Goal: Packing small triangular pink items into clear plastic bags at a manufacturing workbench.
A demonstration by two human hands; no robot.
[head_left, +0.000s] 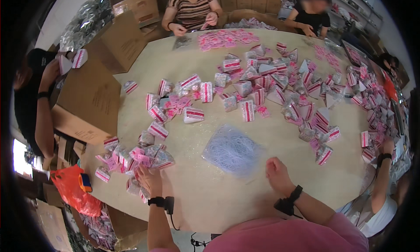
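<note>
The person's left hand touches a heap of wedge-shaped packets, left of and on the near side of the clear bag of white filaments; whether its grip is closed on one cannot be told. The right hand is just right of that bag, its fingers curled together. More pink-striped packets spread beyond the bag across the worktop.

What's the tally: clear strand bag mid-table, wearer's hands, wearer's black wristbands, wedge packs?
Clear strand bag: 1
Left hand and right hand: 2
Black wristbands: 2
Total: 5, excluding wedge packs, too overlapped to count.
</note>
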